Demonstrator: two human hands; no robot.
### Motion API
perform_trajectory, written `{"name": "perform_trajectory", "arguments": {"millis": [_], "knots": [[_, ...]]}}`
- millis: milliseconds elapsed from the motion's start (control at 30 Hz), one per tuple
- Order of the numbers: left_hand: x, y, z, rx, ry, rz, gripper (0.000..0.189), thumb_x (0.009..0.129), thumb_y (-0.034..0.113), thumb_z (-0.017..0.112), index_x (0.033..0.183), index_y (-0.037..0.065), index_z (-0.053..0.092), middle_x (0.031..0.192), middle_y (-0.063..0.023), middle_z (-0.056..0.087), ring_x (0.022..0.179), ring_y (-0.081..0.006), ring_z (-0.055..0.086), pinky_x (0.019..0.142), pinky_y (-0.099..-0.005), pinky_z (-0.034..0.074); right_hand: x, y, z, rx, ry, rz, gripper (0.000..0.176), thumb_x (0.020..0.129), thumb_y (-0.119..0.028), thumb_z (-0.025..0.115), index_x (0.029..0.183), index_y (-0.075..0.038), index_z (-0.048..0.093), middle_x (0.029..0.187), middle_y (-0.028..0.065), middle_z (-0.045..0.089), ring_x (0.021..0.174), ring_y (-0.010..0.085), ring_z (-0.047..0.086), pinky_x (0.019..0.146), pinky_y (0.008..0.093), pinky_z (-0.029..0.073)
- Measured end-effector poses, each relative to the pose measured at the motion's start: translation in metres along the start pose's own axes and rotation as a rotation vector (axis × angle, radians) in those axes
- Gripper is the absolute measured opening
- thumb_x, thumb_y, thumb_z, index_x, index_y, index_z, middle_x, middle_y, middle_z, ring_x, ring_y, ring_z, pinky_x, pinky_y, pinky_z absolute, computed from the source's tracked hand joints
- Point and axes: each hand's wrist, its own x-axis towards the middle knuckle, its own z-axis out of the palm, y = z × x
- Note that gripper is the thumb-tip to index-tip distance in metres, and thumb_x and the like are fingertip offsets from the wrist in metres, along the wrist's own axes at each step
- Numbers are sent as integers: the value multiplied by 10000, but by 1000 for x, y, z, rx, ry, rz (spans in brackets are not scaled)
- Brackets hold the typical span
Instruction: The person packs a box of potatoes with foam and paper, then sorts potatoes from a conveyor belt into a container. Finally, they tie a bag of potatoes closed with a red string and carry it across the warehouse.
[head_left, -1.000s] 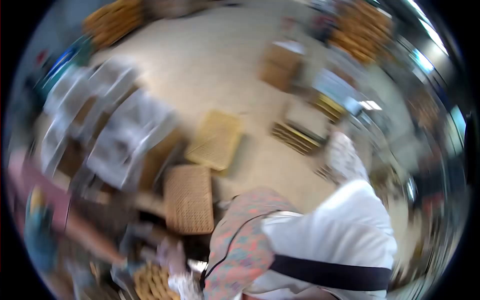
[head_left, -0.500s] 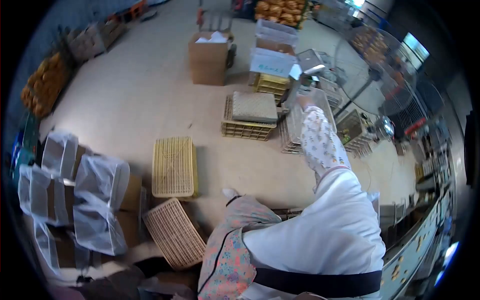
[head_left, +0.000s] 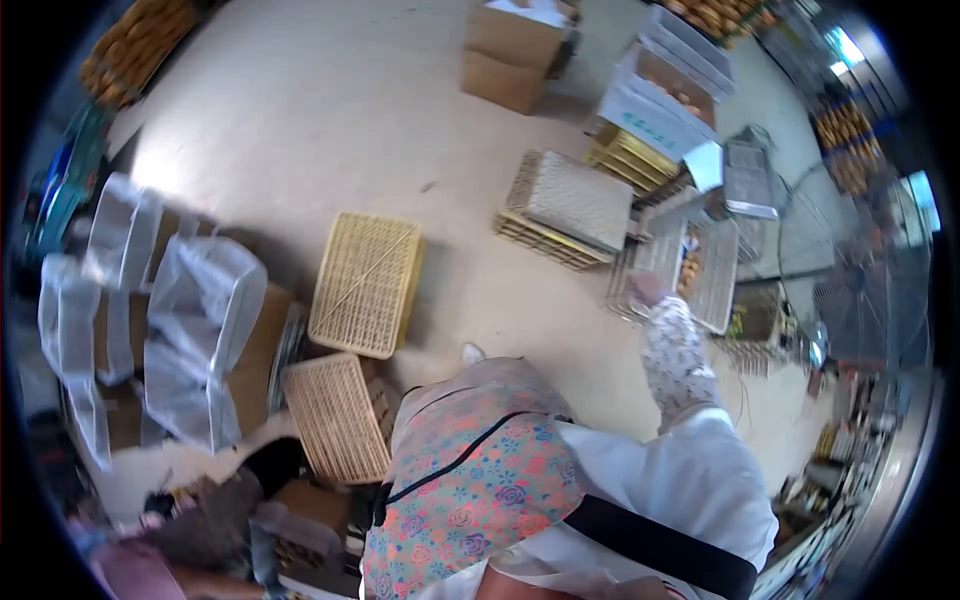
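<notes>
My right hand, below a floral sleeve, is stretched forward to the near left edge of a pale crate. It is blurred, and its fingers are too unclear to tell whether they grip the rim. Inside the crate lie several small brown items. Just left of the crate stands a yellow crate stack with a pale woven lid on top. A bit of bare skin shows at the bottom edge, but my left hand is not visible.
Yellow crate and tan crate lie on the floor. Plastic-lined boxes stand left. Behind are a cardboard box, a white box and a metal tray. A fan is at right, a person's arm bottom left.
The view has turned, so the crates and boxes at the back sit further right. My right hand is now nearer the crate's near left edge, and the brown items inside show.
</notes>
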Motion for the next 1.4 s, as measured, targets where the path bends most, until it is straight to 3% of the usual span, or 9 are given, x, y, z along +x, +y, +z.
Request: {"name": "perform_trajectory", "arguments": {"millis": [267,367,467,600,733,767,1033,1200,1400], "knots": [[178,250,-90,283,-130,618,388,856,409,533,993,63,643,1017,-167,637,1024,-304,600,926,-495,425,81,-206,33,74,32,-36,298,943,-280,467,1138,-108,611,1119,155,627,1031,283,600,857,404,483],[236,373,-129,509,-180,853,378,854,395,535,969,54,649,999,-172,636,1009,-306,603,911,-489,441,23,-273,45,1008,-33,-37,326,912,-352,497,1014,-88,658,1016,183,672,982,339,625,843,439,496],[270,495,-154,787,-192,1025,369,851,381,536,945,44,655,981,-178,635,995,-308,605,896,-483,457,-73,-258,64,1219,-11,452,418,907,-383,535,1166,-74,643,1103,202,660,1041,318,613,937,404,458],[293,677,-172,1370,-46,1366,359,848,363,537,913,32,662,957,-185,633,976,-311,609,877,-475,479,-233,-212,114,1141,733,1316,304,897,-333,580,1070,-90,641,934,162,680,788,258,671,703,429,514],[183,885,-104,1833,-79,1716,364,851,337,477,784,19,643,803,-195,647,776,-307,653,783,-454,517,-367,-229,92,882,1299,1944,360,864,-288,549,1104,-34,637,1047,226,661,1006,379,632,878,424,491],[53,872,-76,1384,-174,1517,353,840,313,475,681,25,604,730,-188,659,666,-336,651,718,-459,517,-386,-234,100,1007,1373,2042,366,863,-282,555,1109,-22,635,1033,222,666,1009,363,636,888,410,486],[-298,784,273,1190,-748,2484,357,894,337,544,1137,84,607,980,-196,665,948,-399,629,871,-471,483,-532,-164,99,-135,1320,2306,418,813,-191,645,1188,-12,598,985,197,653,915,385,599,838,464,456],[-367,749,360,1457,-817,2198,301,878,287,564,1073,73,648,912,-171,673,809,-339,651,726,-414,517,-574,-109,144,511,947,2425,198,849,-247,635,905,-57,652,761,148,638,788,329,596,792,448,459],[-383,859,415,1250,-680,1471,288,841,242,580,993,17,677,786,-131,664,797,-223,637,714,-414,509,-576,-107,143,206,943,2407,164,816,-225,649,796,-62,661,806,109,634,877,351,574,842,486,426]]}}
